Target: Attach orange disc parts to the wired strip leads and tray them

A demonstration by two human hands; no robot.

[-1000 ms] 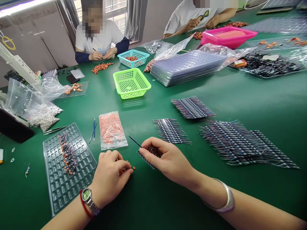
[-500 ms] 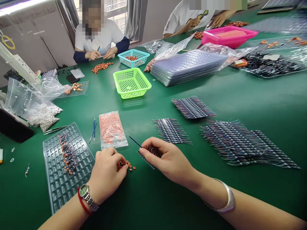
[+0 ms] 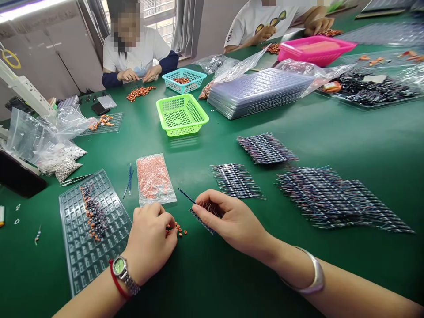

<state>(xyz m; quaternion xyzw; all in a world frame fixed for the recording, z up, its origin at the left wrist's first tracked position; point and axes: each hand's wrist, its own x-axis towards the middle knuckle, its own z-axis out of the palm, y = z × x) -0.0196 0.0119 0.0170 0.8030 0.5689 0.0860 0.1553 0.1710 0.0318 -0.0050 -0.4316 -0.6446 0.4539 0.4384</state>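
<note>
My left hand (image 3: 150, 240) rests on the green table with fingers curled over a small heap of orange rings (image 3: 177, 229); whether it pinches one is hidden. My right hand (image 3: 228, 221) is closed on a thin blue rod (image 3: 186, 195) that points up-left, and it covers a strip of wired parts (image 3: 202, 221). A clear bag of orange rings (image 3: 154, 179) lies just beyond both hands. A clear pocketed tray (image 3: 89, 229) holding several wired parts sits left of my left hand.
Stacks of wired strips (image 3: 334, 198) lie to the right. A green basket (image 3: 182, 115), a teal basket (image 3: 184, 80), a stack of clear trays (image 3: 261, 90) and a pink tray (image 3: 314, 48) stand farther back. Plastic bags (image 3: 49, 137) fill the left edge. Two other people work at the far side.
My left hand shifted slightly over the orange rings, fingers working among them. My right hand has stayed put. The far-right person's hands moved.
</note>
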